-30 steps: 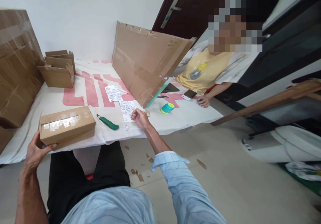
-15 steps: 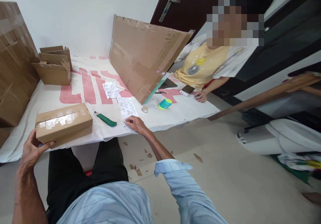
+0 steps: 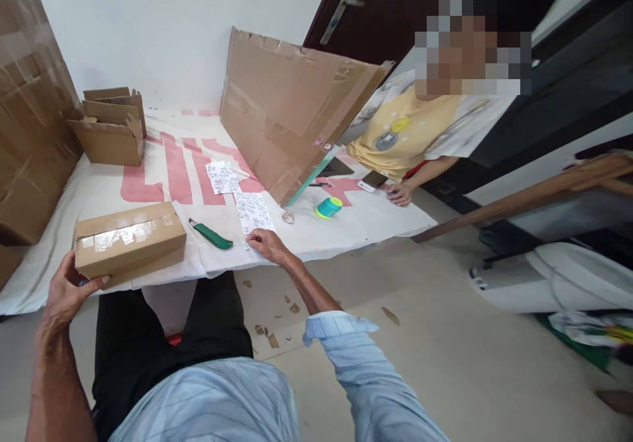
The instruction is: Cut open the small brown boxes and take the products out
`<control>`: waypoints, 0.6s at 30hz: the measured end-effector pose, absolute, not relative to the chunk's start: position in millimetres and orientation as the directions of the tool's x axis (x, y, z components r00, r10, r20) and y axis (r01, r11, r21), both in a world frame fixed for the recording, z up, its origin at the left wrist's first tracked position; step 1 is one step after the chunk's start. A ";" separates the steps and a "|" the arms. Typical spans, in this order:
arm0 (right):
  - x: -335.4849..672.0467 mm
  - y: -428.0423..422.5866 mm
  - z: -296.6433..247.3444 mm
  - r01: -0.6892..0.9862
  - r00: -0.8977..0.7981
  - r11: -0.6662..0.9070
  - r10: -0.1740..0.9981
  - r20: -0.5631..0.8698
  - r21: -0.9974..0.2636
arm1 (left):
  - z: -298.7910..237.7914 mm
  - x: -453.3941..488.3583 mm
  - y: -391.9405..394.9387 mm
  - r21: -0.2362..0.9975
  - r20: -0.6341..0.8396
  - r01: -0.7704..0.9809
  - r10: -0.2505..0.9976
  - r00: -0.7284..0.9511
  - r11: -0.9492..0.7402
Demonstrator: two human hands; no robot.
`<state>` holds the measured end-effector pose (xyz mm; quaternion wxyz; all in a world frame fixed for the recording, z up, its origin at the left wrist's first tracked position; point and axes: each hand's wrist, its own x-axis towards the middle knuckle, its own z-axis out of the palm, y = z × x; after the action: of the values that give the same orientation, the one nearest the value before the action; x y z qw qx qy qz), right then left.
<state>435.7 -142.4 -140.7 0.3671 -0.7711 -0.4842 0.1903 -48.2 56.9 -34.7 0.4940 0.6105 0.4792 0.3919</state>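
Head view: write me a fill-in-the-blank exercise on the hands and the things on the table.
The box in the left hand is sealed with clear ___.
The knife between box and right hand is ___ in colour.
The right hand lies at the near edge of the nearer of ___ printed sheets.
Missing words: tape; green; two.

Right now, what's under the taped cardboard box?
The taped cardboard box rests on the white cloth; the left hand grips its near corner. Anything directly beneath is covered.
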 end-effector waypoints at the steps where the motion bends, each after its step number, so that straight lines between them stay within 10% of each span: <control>1: 435.6 -142.7 -141.0 0.599 0.458 -0.252 0.886 0.067 -0.760 | -34.5 -48.0 56.4 0.978 0.007 0.202 0.971 0.237 -0.057; 18: 473.8 -101.4 -139.4 0.524 0.655 -0.188 0.712 0.253 -0.831 | -31.1 -44.3 52.0 0.973 -0.022 0.229 0.975 0.221 -0.030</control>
<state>473.8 -101.4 -139.4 0.4927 -0.7648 -0.4040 0.0952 -44.3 52.0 -31.1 0.4901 0.6085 0.4948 0.3803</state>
